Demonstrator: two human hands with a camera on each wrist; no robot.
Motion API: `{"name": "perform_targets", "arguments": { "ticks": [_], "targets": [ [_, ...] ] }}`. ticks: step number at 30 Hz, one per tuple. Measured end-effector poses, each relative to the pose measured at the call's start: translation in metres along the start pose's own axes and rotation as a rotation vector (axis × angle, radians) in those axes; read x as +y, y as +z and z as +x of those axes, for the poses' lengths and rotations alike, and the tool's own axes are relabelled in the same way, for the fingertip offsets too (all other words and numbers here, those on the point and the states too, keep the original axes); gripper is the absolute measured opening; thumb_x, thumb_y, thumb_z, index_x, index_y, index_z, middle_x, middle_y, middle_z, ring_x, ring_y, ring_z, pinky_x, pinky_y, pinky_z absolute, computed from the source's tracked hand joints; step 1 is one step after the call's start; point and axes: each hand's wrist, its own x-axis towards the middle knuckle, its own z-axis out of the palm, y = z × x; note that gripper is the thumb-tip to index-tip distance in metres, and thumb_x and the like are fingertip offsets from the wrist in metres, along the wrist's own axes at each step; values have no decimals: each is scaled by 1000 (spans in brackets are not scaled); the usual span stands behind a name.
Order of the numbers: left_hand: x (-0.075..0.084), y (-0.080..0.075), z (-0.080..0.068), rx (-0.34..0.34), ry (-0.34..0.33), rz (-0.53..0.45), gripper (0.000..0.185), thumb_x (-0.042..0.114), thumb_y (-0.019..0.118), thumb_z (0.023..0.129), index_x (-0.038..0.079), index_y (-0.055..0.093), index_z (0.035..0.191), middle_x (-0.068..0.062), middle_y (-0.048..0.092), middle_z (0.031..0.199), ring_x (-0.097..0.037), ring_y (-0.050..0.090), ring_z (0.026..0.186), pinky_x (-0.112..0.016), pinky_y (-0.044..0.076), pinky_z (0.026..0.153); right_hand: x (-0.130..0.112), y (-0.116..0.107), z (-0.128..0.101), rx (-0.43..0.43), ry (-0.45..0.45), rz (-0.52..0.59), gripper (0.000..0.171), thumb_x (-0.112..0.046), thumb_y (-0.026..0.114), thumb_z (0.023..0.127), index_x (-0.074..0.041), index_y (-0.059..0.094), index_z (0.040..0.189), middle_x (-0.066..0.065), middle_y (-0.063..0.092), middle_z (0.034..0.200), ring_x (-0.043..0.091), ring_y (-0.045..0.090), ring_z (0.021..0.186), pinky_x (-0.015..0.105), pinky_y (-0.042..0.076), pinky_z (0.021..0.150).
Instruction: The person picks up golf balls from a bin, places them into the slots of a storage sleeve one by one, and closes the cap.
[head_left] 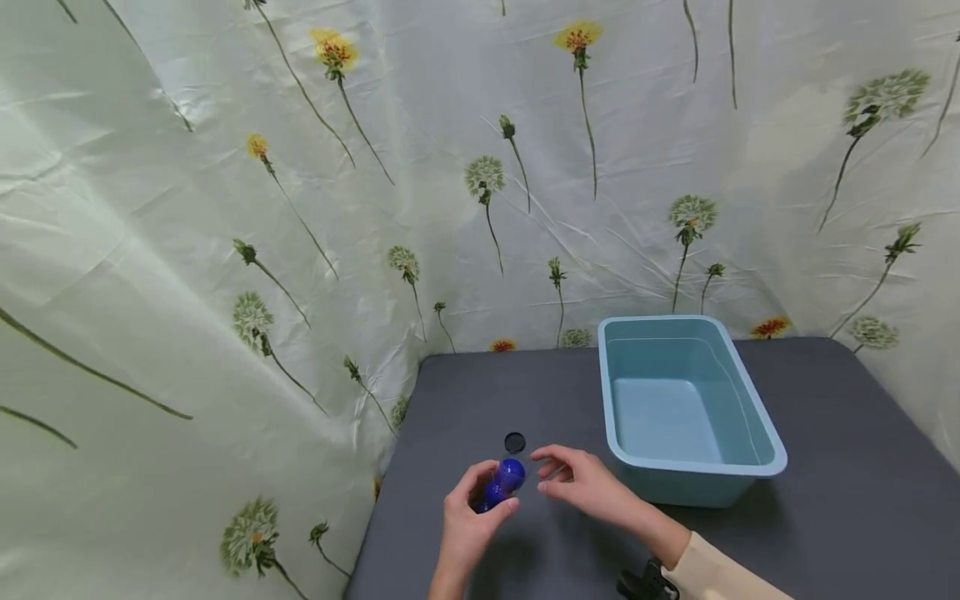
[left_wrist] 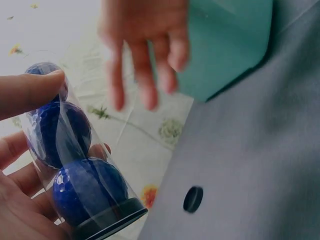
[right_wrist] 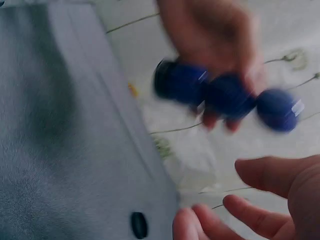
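Note:
My left hand (head_left: 468, 512) grips a clear plastic tube (left_wrist: 75, 160) that holds three blue dimpled balls (head_left: 504, 482) and has a black cap on one end. The tube's other end is uncovered. My right hand (head_left: 573, 481) hovers just right of the tube's upper end, fingers loosely spread and holding nothing. In the right wrist view the tube (right_wrist: 225, 92) is blurred above my right hand's fingers (right_wrist: 250, 212). A small black round cap (head_left: 514, 442) lies on the grey table (head_left: 840, 500) just beyond both hands.
A light blue plastic bin (head_left: 682, 408) stands on the table to the right of my hands, with nothing in it. A floral sheet (head_left: 225, 250) hangs behind and to the left of the table. The table's left edge is close to my left hand.

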Motion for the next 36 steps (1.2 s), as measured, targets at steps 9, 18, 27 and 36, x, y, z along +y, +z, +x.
{"name": "perform_targets", "arguments": {
  "ticks": [9,18,27,36],
  "targets": [
    [0,-26,-19,26,5,10,50,17,88,77,21,66,122,-2,69,114,-21,67,100,-33,53,84,49,39,62,263,-8,-406,37,-13,79,85,-6,69,120,15,63,111,31,61,95,48,51,77],
    [6,-52,-41,100,-78,35,52,13,88,75,19,66,122,-2,70,112,-19,67,97,-31,53,83,78,61,104,230,-2,-738,54,-21,77,90,-8,59,139,26,48,139,48,48,122,61,47,87],
    [3,-59,-48,81,-146,52,51,16,87,78,17,65,124,-3,69,109,-18,66,94,-30,53,81,88,62,104,248,-44,-844,40,-15,78,88,-8,66,126,19,56,120,38,54,104,48,52,75],
    [1,-54,-46,60,-145,38,50,19,87,78,19,65,123,-1,70,109,-19,65,95,-30,53,81,70,66,90,172,-57,-774,33,-14,84,80,-4,66,106,10,56,93,26,53,76,42,48,65]
  ]
}}
